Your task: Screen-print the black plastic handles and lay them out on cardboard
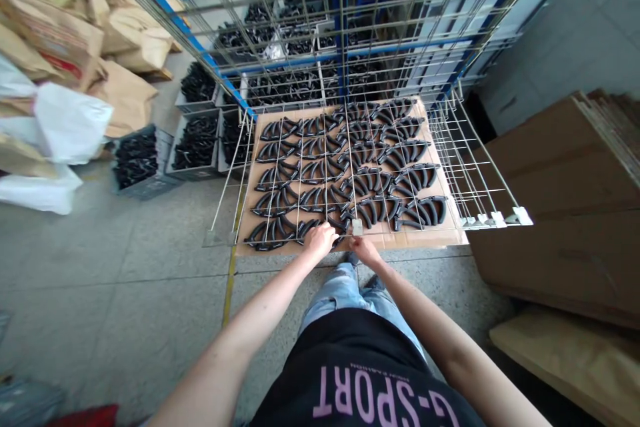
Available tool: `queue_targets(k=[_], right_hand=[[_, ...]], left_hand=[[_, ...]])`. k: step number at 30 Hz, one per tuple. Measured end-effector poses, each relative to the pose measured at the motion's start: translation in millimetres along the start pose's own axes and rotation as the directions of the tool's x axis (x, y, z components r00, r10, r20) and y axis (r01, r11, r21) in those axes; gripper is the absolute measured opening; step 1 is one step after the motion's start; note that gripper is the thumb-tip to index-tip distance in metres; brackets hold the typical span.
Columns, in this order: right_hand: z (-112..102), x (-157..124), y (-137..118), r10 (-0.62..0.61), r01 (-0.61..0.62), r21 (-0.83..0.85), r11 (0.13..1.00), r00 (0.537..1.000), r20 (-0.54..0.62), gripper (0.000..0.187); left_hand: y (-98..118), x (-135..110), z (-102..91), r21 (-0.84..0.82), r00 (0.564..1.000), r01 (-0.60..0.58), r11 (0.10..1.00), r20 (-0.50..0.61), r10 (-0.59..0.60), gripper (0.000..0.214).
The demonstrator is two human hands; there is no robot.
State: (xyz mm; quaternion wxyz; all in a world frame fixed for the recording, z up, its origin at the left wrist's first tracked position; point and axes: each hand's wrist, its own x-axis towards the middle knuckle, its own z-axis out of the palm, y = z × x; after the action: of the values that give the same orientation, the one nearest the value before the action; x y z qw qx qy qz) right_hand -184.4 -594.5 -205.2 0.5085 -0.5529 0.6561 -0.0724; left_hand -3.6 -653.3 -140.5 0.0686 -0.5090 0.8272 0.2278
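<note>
A wire shelf (325, 180) of a rack stretches in front of me, its thin rods crossing over rows of black curved tube-like parts (369, 180). Those parts lie on a brown cardboard sheet (453, 230). My left hand (320, 240) is closed at the shelf's front wire, fingers curled over it beside the front row of parts. Just right of it, my right hand (365, 250) pinches the same wire below a pale clip (357, 227). Both hands' fingertips are partly hidden.
Upright wire shelves with blue posts (341, 27) rise behind. Grey crates (195, 143) of black parts stand on the left floor, near paper sacks (55, 40). Stacked cardboard (555, 227) stands at right; large grey bins (450, 33) are behind it. White-clipped wires (497, 219) stick out right.
</note>
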Motion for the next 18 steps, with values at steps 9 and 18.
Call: queue_targets(k=[9,18], right_hand=[[-23.5,-22.5,19.8,0.209,-0.193,0.112,0.975,0.967,-0.147,0.048],[-12.6,-7.3,15.1,0.253,-0.215,0.289,0.933,0.962,-0.103,0.037]], left_hand=[[-7.3,12.6,1.6,-0.013,0.996,-0.032,0.999,0.081,0.033,0.033],[-5.6,16.4,-3.5,0.012,0.988,0.0,1.0,0.156,-0.001,0.031]])
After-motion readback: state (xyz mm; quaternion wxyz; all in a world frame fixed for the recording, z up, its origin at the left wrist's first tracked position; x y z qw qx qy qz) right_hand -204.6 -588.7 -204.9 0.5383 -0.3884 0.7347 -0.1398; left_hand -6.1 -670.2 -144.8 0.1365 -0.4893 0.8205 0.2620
